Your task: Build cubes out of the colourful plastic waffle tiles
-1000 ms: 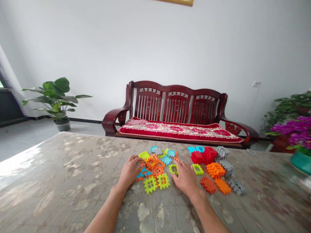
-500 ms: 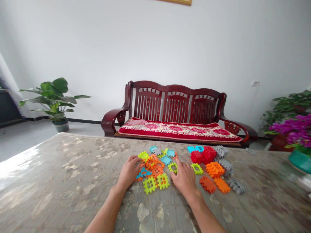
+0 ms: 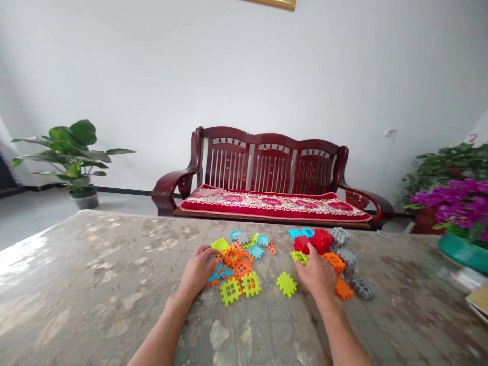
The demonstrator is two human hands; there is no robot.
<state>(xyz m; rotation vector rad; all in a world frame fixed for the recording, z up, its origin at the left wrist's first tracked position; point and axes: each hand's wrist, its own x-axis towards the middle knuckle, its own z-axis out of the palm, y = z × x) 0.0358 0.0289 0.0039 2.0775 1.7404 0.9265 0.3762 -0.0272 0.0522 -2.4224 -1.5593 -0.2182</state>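
Note:
My left hand (image 3: 198, 268) rests at the left side of a mixed pile, fingers loosely curved and apart against the orange interlocking tiles (image 3: 232, 255) and a blue tile (image 3: 221, 272). My right hand (image 3: 317, 272) is on the right, with its fingertips closed on a lime-green frame tile (image 3: 299, 257) just in front of the red tiles (image 3: 321, 241). Between the hands lies a solid lime-green tile (image 3: 286, 284). Two lime-green window tiles (image 3: 231, 291) lie at the front of the mixed pile. My right hand partly covers the orange stack (image 3: 334, 262).
Grey tiles (image 3: 346, 258) are stacked at the right, with blue tiles (image 3: 301, 233) behind the red ones. A flower pot (image 3: 463, 252) stands on the table's (image 3: 95, 290) right side. Beyond the far edge is a wooden bench (image 3: 272, 168) with a red cover.
My right hand has moved right, carrying the lime-green frame tile from beside the mixed pile to the sorted stacks. The solid lime-green tile now shows. My left hand has stayed by the pile.

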